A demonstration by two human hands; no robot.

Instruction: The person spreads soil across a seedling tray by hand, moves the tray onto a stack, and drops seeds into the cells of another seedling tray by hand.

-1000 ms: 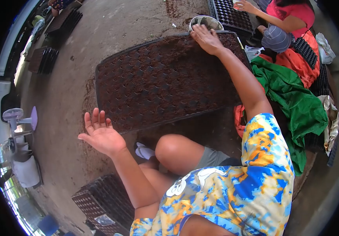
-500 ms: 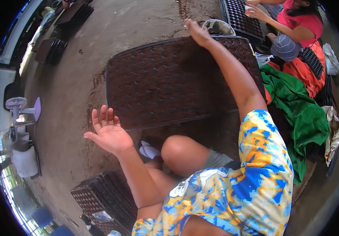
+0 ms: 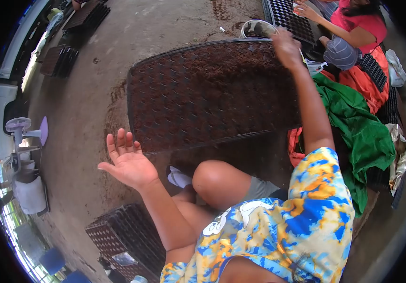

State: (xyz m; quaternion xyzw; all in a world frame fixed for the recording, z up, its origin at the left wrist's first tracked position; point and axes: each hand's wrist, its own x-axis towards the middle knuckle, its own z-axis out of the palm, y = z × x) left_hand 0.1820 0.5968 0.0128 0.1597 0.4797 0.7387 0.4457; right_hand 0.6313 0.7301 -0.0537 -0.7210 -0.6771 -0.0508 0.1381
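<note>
In front of me lies a large black seedling tray, its cells filled with dark brown soil. Loose, crumbly soil is heaped across its far and right part. Over the tray's far right corner is my right hand, smeared by motion, so its fingers are unclear. My left hand is raised by the tray's near left corner, palm up and fingers spread, with nothing in it. A white bucket with dark contents stands just beyond the far edge, close to my right hand.
Stacked trays stand at my lower left, and more stacked trays lie farther off. Green cloth and orange cloth are on the right. A person in a pink shirt sits at another tray. A fan stands left.
My right hand has swept from the tray's far edge to the right, toward the far right corner. Loose soil now shows across the far part of the tray. My left hand has barely moved.
</note>
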